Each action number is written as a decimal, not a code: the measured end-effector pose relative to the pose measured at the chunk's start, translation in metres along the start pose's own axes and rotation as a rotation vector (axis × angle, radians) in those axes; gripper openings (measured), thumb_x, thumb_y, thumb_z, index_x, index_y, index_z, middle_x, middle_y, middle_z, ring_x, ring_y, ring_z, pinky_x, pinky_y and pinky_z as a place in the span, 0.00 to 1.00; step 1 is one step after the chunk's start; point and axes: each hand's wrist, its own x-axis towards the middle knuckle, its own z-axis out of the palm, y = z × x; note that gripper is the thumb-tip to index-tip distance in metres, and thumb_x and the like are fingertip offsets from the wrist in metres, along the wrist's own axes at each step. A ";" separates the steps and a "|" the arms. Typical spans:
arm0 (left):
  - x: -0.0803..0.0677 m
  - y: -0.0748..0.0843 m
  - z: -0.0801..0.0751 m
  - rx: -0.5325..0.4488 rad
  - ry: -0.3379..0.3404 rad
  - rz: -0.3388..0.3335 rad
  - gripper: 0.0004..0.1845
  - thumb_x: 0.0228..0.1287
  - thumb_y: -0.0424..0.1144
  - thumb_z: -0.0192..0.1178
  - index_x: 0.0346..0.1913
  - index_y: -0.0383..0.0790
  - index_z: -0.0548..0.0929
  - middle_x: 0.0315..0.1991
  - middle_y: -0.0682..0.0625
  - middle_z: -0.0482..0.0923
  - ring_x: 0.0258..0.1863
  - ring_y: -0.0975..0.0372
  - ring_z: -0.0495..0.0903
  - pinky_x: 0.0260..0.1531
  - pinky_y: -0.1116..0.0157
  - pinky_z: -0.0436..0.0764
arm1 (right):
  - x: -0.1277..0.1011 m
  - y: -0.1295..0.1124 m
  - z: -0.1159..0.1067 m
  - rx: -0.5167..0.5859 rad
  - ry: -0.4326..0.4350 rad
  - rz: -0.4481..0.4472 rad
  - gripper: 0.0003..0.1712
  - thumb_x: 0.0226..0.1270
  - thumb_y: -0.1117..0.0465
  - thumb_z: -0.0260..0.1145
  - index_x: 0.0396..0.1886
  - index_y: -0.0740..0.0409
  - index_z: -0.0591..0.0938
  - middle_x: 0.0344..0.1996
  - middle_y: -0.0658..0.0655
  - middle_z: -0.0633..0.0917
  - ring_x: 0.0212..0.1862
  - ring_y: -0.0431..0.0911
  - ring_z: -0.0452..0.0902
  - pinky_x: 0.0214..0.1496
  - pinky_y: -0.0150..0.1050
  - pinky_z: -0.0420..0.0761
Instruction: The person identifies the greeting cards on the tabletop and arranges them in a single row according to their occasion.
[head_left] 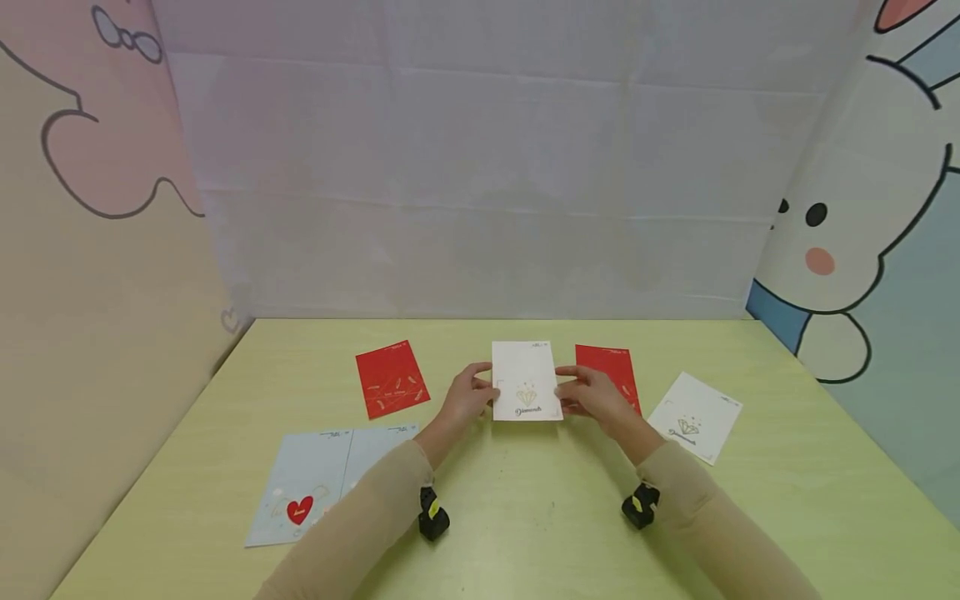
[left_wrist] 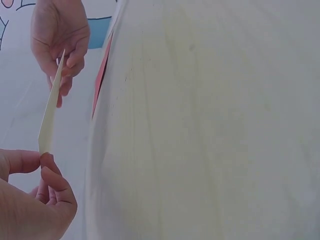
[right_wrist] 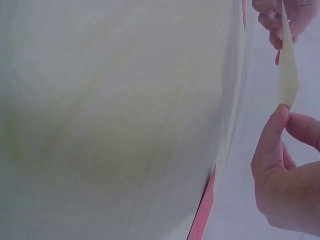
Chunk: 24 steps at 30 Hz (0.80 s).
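Holding a white card (head_left: 527, 381) by its two side edges, the left hand (head_left: 467, 400) and the right hand (head_left: 596, 398) each pinch it between thumb and fingers, so the card spans the gap between them, lifted off the table (head_left: 525, 517) and tilted with its printed face toward the person. In the left wrist view the card (left_wrist: 50, 110) shows edge-on, its near corner nipped between thumb and fingertips of the left hand (left_wrist: 30, 195), the right hand (left_wrist: 57, 40) gripping the far edge. The right wrist view mirrors this: the card (right_wrist: 287, 65) runs from the right hand (right_wrist: 287, 175) up to the left hand (right_wrist: 280, 20).

The grip looks slight, only on the margins, so the likeliest trouble is the card slipping or swinging down if either pinch eases. Pushing the hands toward each other could bow or crease it, since thin card gives easily. Lowering it carelessly could land it on the red card (head_left: 611, 375) lying just behind and under the right hand, or nudge that card out of place.

Another red card (head_left: 392, 379) lies beyond the left hand on its outer side, a second white card (head_left: 695, 425) lies outward of the right hand, and a pale blue sheet with a red heart (head_left: 322, 483) lies beside the left forearm.
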 end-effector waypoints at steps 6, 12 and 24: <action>-0.010 0.005 -0.008 0.048 -0.023 0.014 0.21 0.58 0.32 0.56 0.55 0.37 0.69 0.32 0.46 0.77 0.28 0.59 0.77 0.28 0.63 0.74 | -0.008 0.000 -0.002 -0.045 -0.019 -0.026 0.23 0.60 0.67 0.58 0.55 0.67 0.68 0.34 0.60 0.76 0.30 0.46 0.75 0.37 0.39 0.77; -0.018 0.007 -0.015 0.071 -0.038 0.030 0.20 0.57 0.33 0.58 0.54 0.37 0.70 0.30 0.48 0.79 0.28 0.59 0.77 0.29 0.63 0.74 | -0.016 0.000 0.000 -0.063 -0.027 -0.024 0.22 0.59 0.67 0.60 0.54 0.66 0.70 0.34 0.60 0.76 0.31 0.47 0.75 0.38 0.40 0.77; -0.042 0.013 -0.028 0.125 -0.101 0.151 0.27 0.56 0.29 0.57 0.61 0.33 0.65 0.29 0.47 0.80 0.29 0.52 0.78 0.35 0.58 0.76 | -0.035 -0.001 0.007 -0.051 -0.045 -0.108 0.23 0.56 0.69 0.62 0.53 0.69 0.70 0.33 0.62 0.75 0.29 0.47 0.76 0.38 0.43 0.77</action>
